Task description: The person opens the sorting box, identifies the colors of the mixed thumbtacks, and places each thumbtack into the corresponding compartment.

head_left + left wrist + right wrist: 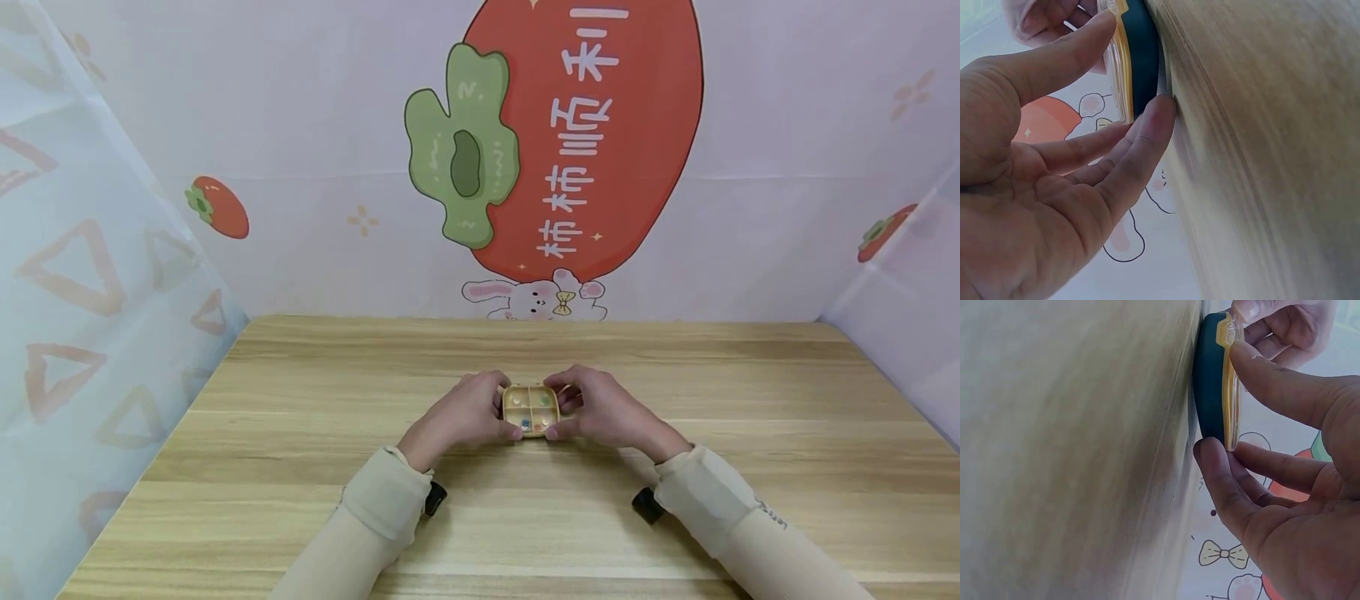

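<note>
A small pill box (531,410) sits low over the table at the middle of the head view. Its tray is yellow, split by a cross-shaped divider, with small coloured pills in the compartments. From the side, its dark teal base (1210,378) and clear lid (1234,394) show in the right wrist view. My left hand (471,410) grips the left side, thumb at the front corner and fingers toward the back. On the right side my right hand (600,410) holds it the same way. Thumb and fingers of the left hand bracket its edge in the left wrist view.
The wooden table (300,500) stretches out around both hands. Behind it stands a backdrop (322,100) printed with persimmons and a rabbit. Patterned sheets hang at the left and right sides. A black wrist device (435,498) sits under the left cuff, another (647,505) under the right.
</note>
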The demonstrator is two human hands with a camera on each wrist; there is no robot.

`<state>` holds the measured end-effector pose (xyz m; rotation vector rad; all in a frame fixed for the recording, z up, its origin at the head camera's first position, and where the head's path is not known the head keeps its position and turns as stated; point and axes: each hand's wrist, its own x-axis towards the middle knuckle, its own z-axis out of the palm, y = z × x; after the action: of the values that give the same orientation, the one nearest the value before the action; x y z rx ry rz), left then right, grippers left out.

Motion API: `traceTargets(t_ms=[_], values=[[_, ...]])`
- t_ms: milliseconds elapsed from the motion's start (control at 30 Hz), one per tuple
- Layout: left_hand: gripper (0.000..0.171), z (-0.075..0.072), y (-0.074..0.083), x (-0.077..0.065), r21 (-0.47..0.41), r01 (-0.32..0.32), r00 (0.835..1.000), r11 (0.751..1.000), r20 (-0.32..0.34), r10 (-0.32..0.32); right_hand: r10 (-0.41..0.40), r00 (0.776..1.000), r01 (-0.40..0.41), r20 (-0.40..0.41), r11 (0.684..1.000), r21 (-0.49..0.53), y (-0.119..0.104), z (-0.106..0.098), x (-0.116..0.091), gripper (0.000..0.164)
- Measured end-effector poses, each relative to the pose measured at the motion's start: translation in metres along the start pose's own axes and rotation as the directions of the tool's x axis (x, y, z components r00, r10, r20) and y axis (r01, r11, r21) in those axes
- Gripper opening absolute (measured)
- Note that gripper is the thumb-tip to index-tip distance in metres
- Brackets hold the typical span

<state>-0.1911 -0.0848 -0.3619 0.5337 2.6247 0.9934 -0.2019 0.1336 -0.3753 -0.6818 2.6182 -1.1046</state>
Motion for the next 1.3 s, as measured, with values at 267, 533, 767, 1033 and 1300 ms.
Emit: traceTargets(t_ms=[267, 533, 767, 1033, 1300], values=[[0.055, -0.0003, 0.0005, 0.0013, 0.024, -0.005, 1.0, 1.0, -0.002, 0.005, 0.002, 1.0, -0.002, -0.005, 1.0, -0.028, -0.0012, -0.0002, 0.0018, 0.063], [0.049, -0.0001, 0.0013, 0.0019, 0.049, -0.009, 1.0, 0.999, -0.002, 0.009, 0.016, 1.0, -0.016, -0.005, 0.999, -0.033, -0.0016, 0.0014, 0.0029, 0.064], [0.045, -0.0006, 0.0027, 0.0016, 0.057, -0.012, 1.0, 0.998, 0.001, 0.012, 0.011, 1.0, -0.011, -0.002, 0.999, -0.046, -0.0009, 0.0015, 0.0034, 0.065], [0.042, 0.0002, 0.0019, 0.0012, 0.062, -0.009, 1.0, 0.998, 0.006, 0.009, 0.008, 1.0, -0.008, 0.011, 0.999, -0.046, -0.0011, 0.0015, 0.0028, 0.065], [0.035, 0.0031, -0.0001, 0.0029, 0.052, -0.026, 1.0, 0.998, 0.008, 0.026, 0.047, 0.999, -0.047, 0.004, 0.998, -0.041, -0.0023, 0.0021, 0.0016, 0.066]])
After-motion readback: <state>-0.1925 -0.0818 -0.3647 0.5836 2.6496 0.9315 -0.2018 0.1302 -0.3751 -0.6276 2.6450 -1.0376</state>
